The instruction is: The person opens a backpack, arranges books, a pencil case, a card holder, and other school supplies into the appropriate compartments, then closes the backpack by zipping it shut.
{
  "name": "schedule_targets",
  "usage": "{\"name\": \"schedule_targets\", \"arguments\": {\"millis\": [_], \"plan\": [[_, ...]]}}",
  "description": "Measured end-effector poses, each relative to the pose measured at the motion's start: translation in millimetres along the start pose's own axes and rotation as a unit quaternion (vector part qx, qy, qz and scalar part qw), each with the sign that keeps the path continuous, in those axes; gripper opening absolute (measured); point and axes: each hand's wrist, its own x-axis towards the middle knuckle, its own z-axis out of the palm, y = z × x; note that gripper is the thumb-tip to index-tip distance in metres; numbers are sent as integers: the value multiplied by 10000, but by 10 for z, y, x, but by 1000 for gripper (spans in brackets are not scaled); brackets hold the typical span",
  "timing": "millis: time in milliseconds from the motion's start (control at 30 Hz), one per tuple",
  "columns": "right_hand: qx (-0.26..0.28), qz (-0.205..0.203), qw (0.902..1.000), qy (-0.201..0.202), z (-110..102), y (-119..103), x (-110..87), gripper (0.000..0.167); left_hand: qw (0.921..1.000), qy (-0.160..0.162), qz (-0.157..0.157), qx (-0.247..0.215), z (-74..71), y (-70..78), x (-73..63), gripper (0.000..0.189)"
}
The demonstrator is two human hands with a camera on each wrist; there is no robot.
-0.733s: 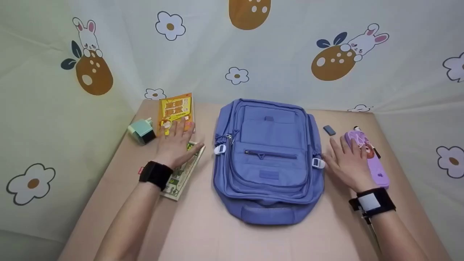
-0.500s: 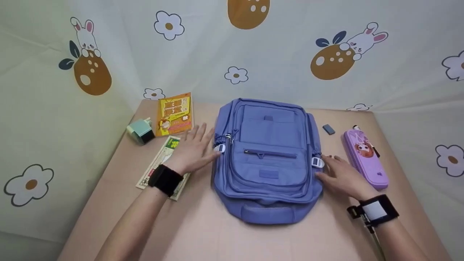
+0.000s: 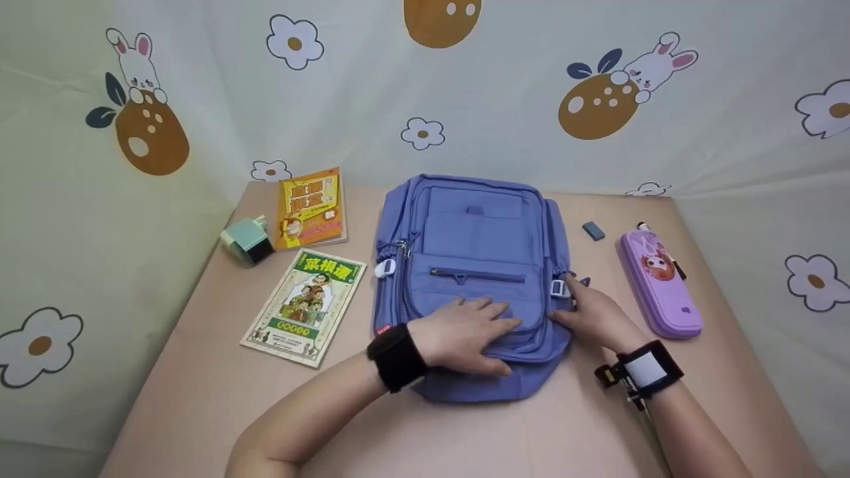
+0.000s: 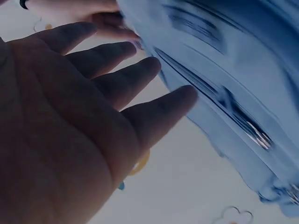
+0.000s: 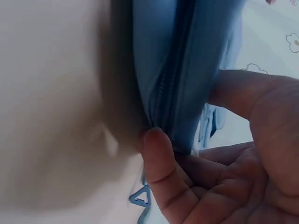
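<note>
A blue backpack (image 3: 488,232) lies on its back in the middle of the table, front pockets up. My left hand (image 3: 461,335) hovers over its lower front with fingers extended; in the left wrist view the palm (image 4: 60,121) and the straight fingers hold nothing. At the backpack's right side, by the white buckle (image 3: 559,288), my right hand (image 3: 601,322) grips the side edge. The right wrist view shows thumb and fingers on either side of a zipped blue edge (image 5: 191,79), with a triangular zipper pull (image 5: 141,197) hanging below.
Left of the backpack lie a green comic-style book (image 3: 305,307), an orange-yellow book (image 3: 311,209) and a mint-green box-like object (image 3: 249,240). To the right are a purple pencil case (image 3: 661,285), a small grey-blue block (image 3: 594,230) and a dark pen partly behind the case (image 3: 677,267).
My left hand has moved right from the green book to above the backpack's lower front. My right hand has come left from the pencil case and taken hold of the backpack's side.
</note>
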Motion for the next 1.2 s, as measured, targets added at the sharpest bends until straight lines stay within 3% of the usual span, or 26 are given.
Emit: {"name": "schedule_targets", "arguments": {"millis": [167, 333, 467, 600, 800, 967, 1200], "plan": [[54, -39, 10000, 66, 3, -17, 67, 82, 9985, 150, -235, 464, 142, 132, 210, 82], [96, -29, 9997, 228, -110, 79, 102, 50, 9985, 225, -99, 491, 160, 121, 237, 47], [-112, -126, 9974, 698, -161, 182, 190, 34, 9997, -91, 48, 238, 108, 69, 214, 31], [-484, -407, 9940, 895, -112, 288, 284, 24, 9985, -546, -42, 28, -4, 64, 211, 25], [-840, -489, 9893, 1083, -35, 385, 373, 11, 9940, -1033, 180, 312, -246, 209, 334, 23], [-750, -406, 9899, 1136, -27, 362, 436, 13, 9940, -785, 172, 737, -360, 431, 564, 28], [-620, -254, 9899, 1253, -20, 298, 457, 6, 9859, -508, -445, 1532, -207, 674, 889, 36]]}}
